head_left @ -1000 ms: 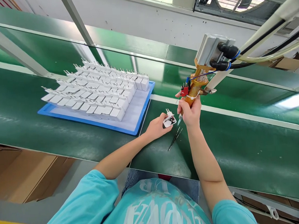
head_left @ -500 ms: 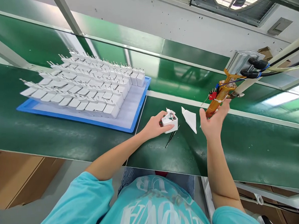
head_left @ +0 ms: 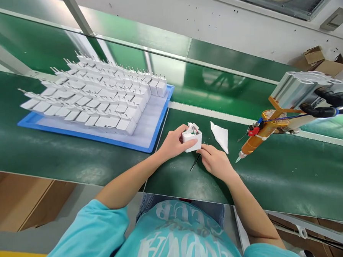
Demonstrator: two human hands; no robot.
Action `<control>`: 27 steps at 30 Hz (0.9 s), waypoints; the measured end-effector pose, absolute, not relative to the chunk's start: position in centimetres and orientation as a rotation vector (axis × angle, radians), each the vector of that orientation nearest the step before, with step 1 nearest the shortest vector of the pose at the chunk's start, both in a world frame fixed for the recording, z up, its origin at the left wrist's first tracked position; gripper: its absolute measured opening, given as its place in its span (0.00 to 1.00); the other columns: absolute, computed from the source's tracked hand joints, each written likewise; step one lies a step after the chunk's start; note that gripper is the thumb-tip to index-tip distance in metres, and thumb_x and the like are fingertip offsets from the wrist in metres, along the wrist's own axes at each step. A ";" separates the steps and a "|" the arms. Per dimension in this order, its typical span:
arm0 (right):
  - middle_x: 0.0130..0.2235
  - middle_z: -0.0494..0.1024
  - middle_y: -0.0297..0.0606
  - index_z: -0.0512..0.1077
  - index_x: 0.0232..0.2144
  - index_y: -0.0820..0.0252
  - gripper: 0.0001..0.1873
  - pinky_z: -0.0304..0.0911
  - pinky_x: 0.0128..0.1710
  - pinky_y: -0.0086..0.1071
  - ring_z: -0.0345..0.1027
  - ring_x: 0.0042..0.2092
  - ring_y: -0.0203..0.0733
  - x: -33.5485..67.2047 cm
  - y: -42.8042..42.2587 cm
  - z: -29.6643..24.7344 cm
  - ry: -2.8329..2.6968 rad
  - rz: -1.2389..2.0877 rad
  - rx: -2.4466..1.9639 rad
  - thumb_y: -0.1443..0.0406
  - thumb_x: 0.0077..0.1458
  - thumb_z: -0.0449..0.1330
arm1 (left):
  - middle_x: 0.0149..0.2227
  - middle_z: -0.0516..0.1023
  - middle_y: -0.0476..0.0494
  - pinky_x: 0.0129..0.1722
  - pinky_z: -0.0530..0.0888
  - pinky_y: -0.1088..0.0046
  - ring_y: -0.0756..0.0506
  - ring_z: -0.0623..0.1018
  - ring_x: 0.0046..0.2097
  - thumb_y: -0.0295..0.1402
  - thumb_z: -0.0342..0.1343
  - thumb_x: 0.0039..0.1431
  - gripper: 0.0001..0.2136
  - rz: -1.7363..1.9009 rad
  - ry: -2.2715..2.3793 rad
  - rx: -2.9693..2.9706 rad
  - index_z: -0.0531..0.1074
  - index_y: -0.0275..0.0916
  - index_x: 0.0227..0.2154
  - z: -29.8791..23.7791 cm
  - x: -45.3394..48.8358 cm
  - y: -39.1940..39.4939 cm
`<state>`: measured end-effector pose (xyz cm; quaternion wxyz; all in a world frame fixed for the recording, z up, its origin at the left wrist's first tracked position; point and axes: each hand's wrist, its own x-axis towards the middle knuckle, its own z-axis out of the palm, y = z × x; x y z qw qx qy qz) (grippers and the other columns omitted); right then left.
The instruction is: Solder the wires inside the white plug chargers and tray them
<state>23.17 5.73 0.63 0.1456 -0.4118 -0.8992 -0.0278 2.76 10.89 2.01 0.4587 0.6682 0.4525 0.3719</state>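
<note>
My left hand (head_left: 175, 143) is closed around a white plug adapter housing (head_left: 193, 142), thumb across its front. Its top is open, and wires and part of a circuit board show inside. Just right of it, my right hand (head_left: 216, 160) reaches down to the bench with fingers pinched together on a pair of dark, thin tweezers (head_left: 195, 162). The fingers cover part of the tweezers, whose lower end lies on the green surface. A folded white wipe (head_left: 220, 136) rests beyond my right hand.
A blue-rimmed tray (head_left: 157, 131) on the left bears rows of white plug adapters (head_left: 101, 97), pins up. At right hangs an orange dispensing valve (head_left: 255, 141), nozzle pointing down-left, with hoses. A cardboard box (head_left: 324, 61) stands at the back right.
My right hand has left the orange valve and come down-left to the tweezers beside the housing. The valve now hangs lower and further right in view. My left hand keeps holding the housing.
</note>
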 end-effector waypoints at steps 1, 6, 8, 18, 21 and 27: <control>0.51 0.77 0.43 0.72 0.47 0.62 0.17 0.69 0.31 0.34 0.71 0.40 0.42 23.0 5.7 0.4 -2.632 -0.102 -1.204 0.74 0.57 0.53 | 0.25 0.72 0.53 0.24 0.64 0.78 0.52 0.69 0.24 0.43 0.59 0.50 0.14 0.928 1.115 1.655 0.68 0.38 0.34 2.2 2.6 10.9; 0.49 0.77 0.43 0.70 0.53 0.61 0.21 0.68 0.33 0.34 0.69 0.39 0.42 22.1 5.0 -0.8 -2.826 -0.174 -1.244 0.75 0.59 0.52 | 0.28 0.74 0.52 0.25 0.65 0.79 0.52 0.69 0.26 0.40 0.57 0.51 0.14 0.986 1.041 1.774 0.69 0.38 0.39 2.8 2.0 10.8; 0.47 0.78 0.44 0.72 0.49 0.63 0.17 0.68 0.34 0.33 0.69 0.40 0.41 21.7 4.7 -1.1 -2.848 -0.217 -1.218 0.74 0.60 0.53 | 0.31 0.75 0.51 0.27 0.67 0.78 0.52 0.71 0.28 0.38 0.57 0.51 0.15 1.012 1.020 1.836 0.69 0.39 0.41 2.8 1.9 10.8; 0.37 0.78 0.43 0.74 0.36 0.65 0.10 0.68 0.31 0.31 0.70 0.35 0.39 21.2 4.7 -0.4 -2.673 -0.279 -0.948 0.72 0.62 0.52 | 0.32 0.76 0.51 0.27 0.68 0.79 0.52 0.74 0.28 0.39 0.58 0.52 0.16 1.032 1.129 1.844 0.66 0.39 0.42 1.6 2.6 11.1; 0.38 0.79 0.42 0.73 0.40 0.64 0.09 0.72 0.36 0.31 0.72 0.38 0.37 21.5 4.3 0.8 -2.479 -0.094 -0.777 0.74 0.61 0.53 | 0.31 0.77 0.51 0.27 0.68 0.78 0.51 0.75 0.27 0.42 0.58 0.54 0.16 0.981 1.225 1.816 0.64 0.40 0.41 0.7 2.7 11.7; 0.45 0.79 0.48 0.70 0.49 0.63 0.20 0.77 0.42 0.41 0.75 0.49 0.47 22.7 3.6 1.6 -1.957 -0.061 -0.658 0.77 0.53 0.61 | 0.30 0.76 0.52 0.27 0.68 0.76 0.49 0.76 0.27 0.44 0.58 0.54 0.16 0.885 1.261 1.919 0.63 0.41 0.39 -0.3 3.2 11.6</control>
